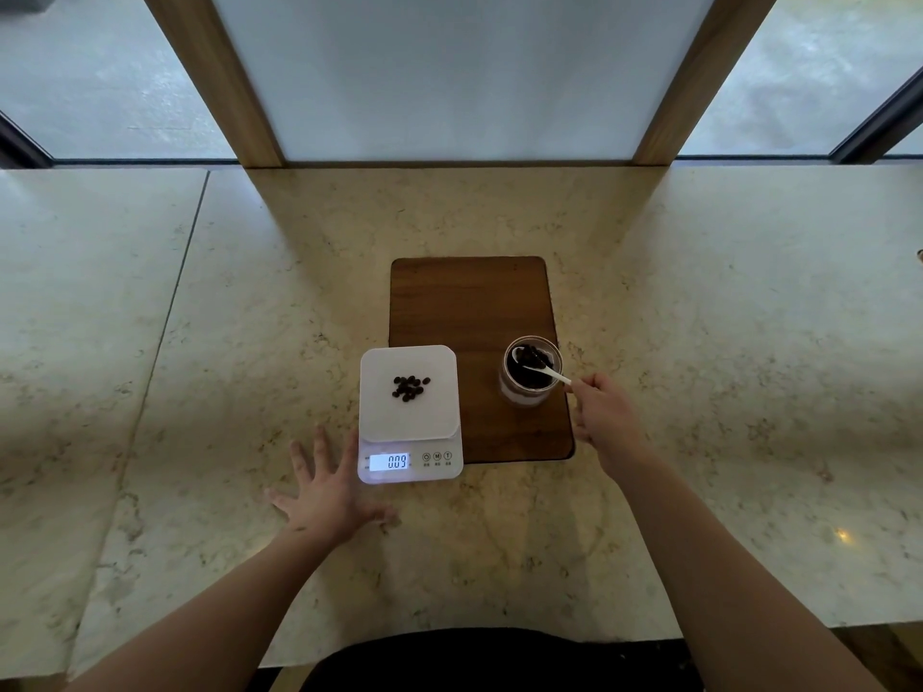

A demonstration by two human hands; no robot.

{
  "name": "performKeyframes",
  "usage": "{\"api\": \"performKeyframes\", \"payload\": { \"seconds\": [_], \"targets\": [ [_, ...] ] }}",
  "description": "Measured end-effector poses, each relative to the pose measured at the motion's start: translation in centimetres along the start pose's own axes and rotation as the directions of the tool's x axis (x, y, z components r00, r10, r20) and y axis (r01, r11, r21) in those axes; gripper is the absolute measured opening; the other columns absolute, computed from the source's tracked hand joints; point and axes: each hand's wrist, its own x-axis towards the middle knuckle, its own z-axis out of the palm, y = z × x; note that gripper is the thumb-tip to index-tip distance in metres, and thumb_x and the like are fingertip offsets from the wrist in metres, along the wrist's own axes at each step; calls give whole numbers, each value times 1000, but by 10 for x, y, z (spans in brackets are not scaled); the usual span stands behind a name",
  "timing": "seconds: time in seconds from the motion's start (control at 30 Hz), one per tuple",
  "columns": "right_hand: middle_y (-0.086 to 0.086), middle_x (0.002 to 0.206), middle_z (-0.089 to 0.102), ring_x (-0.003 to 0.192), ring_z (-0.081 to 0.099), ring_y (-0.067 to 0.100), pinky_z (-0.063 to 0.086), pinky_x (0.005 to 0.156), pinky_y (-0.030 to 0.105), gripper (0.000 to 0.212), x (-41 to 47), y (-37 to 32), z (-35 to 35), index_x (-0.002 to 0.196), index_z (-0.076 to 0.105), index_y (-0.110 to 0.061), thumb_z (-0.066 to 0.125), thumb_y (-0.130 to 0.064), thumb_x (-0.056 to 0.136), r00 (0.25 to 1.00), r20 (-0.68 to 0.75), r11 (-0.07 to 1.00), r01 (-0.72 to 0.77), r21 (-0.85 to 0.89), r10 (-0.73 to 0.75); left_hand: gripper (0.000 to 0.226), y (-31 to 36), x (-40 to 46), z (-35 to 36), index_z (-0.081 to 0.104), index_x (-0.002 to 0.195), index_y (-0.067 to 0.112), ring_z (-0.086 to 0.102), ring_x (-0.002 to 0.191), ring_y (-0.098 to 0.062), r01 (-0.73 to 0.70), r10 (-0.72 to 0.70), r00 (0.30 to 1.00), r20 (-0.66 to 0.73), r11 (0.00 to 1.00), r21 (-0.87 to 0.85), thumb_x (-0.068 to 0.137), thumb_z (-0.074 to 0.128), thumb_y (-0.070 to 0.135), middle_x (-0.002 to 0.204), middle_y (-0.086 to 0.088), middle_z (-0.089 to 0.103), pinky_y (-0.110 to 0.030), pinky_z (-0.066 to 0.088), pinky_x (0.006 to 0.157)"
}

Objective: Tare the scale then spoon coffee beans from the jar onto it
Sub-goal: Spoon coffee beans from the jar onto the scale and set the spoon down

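A white digital scale [409,432] sits at the middle of the marble counter, its lit display reading 009. A small pile of dark coffee beans [409,388] lies on its platform. To the right, an open glass jar [531,372] of beans stands on a wooden board [474,302]. My right hand [607,417] grips the handle of a white spoon [547,372], whose bowl is down inside the jar among the beans. My left hand [327,486] rests flat on the counter, fingers spread, just left of the scale's front corner.
The marble counter [699,342] stretches wide on both sides, with a seam at the left [165,312]. Wooden posts and a frosted window panel rise behind the counter's far edge. The counter's near edge lies close to my body.
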Motion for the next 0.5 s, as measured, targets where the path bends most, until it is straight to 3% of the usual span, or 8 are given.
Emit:
{"api": "performKeyframes", "payload": {
  "seconds": [0.2,0.5],
  "targets": [
    [-2,57,33,44,26,10,22,39,26,24,0,-10,6,78,46,-16,44,-16,103,999,23,999,37,-24,-37,142,2,0,-1,-40,140,52,-47,137,-37,15,-15,1000,18,1000,5,48,59,97,156,-2,-46,-86,1,105],
    [-1,58,37,41,29,9,24,36,25,19,-6,-13,42,89,55,-10,43,-16,102,993,107,994,61,-88,-51,145,4,-1,-1,-40,141,51,-48,136,-38,-1,2,1000,19,1000,-14,53,68,90,155,-2,-47,-86,-1,104]
  ]
}}
